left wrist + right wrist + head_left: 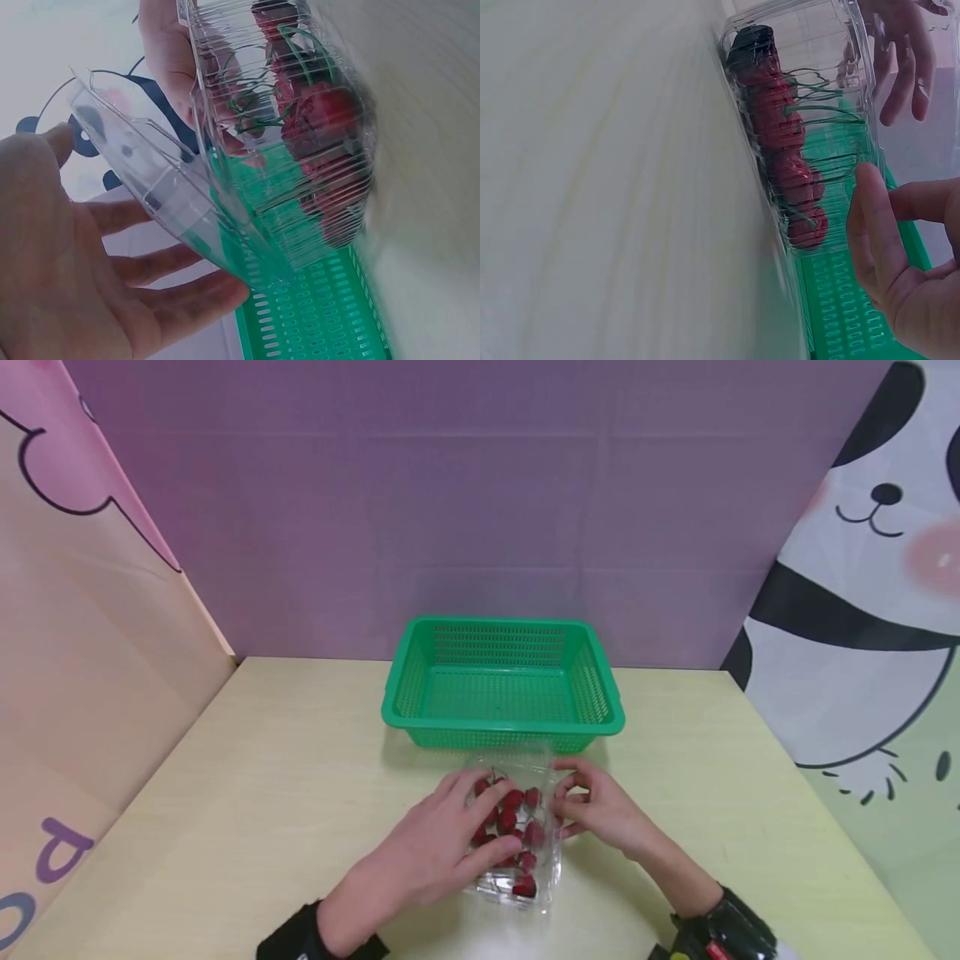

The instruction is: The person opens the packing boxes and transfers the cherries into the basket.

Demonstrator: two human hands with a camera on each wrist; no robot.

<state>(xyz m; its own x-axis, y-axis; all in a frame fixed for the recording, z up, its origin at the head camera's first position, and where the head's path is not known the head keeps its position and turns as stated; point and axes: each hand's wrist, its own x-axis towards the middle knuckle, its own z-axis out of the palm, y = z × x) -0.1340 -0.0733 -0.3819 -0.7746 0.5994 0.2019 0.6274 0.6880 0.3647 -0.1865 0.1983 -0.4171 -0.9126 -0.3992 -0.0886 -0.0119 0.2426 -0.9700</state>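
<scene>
**Lid [161,180] ajar: even handling advised**

Head view: the clear container [555,864] of cherries [507,820] sits on the desk [300,777], just in front of the green basket [504,727]. The left hand [442,827] spans it; the right hand [596,810] meets its right edge.

Left wrist view: the lid tilts away from the base. The left hand's grip is wide, fingers spread. Even pressure should limit flexing.

Right wrist view: fingers bend at the rim; whether they pinch cannot be told. Steadying the base low should prevent tipping.

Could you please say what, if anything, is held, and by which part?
The right hand is at the rim of the plastic clamshell; whether it grips cannot be told. The spread left hand holds nothing.
</scene>
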